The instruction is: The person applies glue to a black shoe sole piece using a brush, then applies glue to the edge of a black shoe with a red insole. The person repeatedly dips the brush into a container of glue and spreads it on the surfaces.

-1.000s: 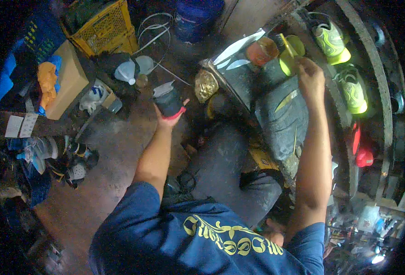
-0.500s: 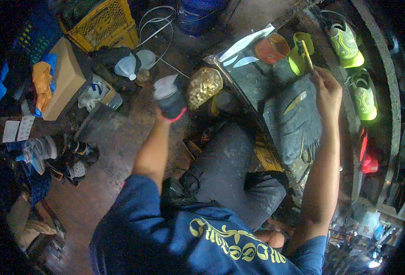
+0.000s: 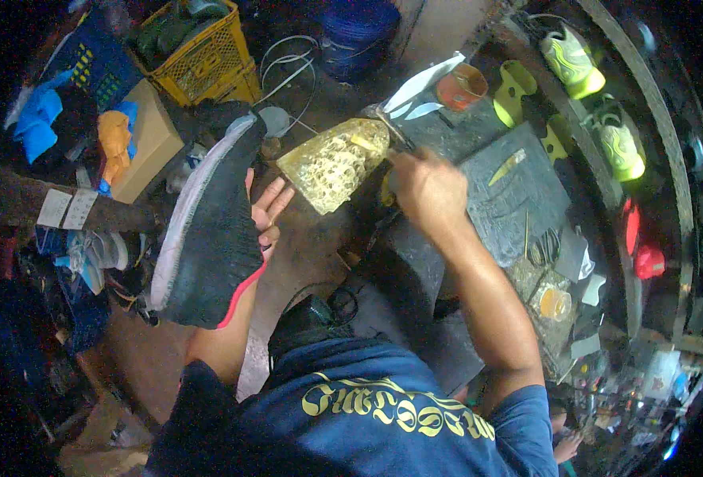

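Note:
A black shoe [image 3: 212, 215] with a whitish sole edge and pinkish-red collar trim is tilted upright on the left. My left hand [image 3: 268, 207] grips it from behind; its fingertips show past the shoe's right side, and the palm is hidden. To the right, my right hand [image 3: 429, 191] is closed in a fist beside a yellowish container [image 3: 335, 163] crusted with lumpy residue. The brush seen in this hand earlier is mostly hidden now; a short yellow strip [image 3: 362, 142] shows at the container's mouth.
A low work table [image 3: 518, 175] bears a dark board, an orange-red pot [image 3: 461, 86], yellow-green cut pieces [image 3: 514, 94] and a small amber jar [image 3: 555, 303]. Neon shoes [image 3: 570, 63] sit on a rack. At left are a yellow crate [image 3: 200, 60] and a cardboard box [image 3: 152, 143]. Another person's hand [image 3: 567, 447] shows lower right.
My right hand has swung left from the yellow-green pieces to the crusted container with the brush. My left hand has brought the shoe nearer and turned it to show its side.

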`<action>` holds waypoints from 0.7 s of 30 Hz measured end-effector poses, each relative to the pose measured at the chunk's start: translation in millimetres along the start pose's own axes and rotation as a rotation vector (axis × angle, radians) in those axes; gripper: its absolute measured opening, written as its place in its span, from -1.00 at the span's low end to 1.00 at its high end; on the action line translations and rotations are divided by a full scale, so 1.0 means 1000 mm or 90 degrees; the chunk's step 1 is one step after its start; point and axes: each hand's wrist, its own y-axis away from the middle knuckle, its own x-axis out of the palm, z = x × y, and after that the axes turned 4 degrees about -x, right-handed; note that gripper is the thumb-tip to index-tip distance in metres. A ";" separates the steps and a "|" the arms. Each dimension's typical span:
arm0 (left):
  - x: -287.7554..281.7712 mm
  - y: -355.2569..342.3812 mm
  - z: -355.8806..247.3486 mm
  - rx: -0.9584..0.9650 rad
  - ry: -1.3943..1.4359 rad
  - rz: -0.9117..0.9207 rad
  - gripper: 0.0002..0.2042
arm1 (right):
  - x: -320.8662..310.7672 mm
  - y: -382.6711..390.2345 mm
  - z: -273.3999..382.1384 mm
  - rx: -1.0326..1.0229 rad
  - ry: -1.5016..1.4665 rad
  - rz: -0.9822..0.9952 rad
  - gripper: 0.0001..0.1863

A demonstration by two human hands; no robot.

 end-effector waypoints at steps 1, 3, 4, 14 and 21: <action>0.004 -0.003 0.002 -0.010 0.022 0.024 -0.31 | -0.003 0.010 0.009 0.015 -0.029 0.000 -0.72; 0.009 -0.004 0.006 -0.011 0.055 0.035 -0.31 | -0.013 0.032 0.028 0.030 -0.098 -0.038 -0.72; 0.010 -0.002 0.008 -0.006 0.065 0.020 -0.32 | -0.016 0.044 0.038 0.059 -0.141 -0.051 -0.73; 0.033 -0.004 0.003 -0.016 -0.017 -0.042 -0.29 | -0.002 0.067 0.020 0.209 -0.223 0.001 -0.77; 0.041 -0.007 -0.008 -0.013 -0.078 -0.142 -0.21 | 0.018 0.072 0.017 0.171 -0.284 -0.061 -0.73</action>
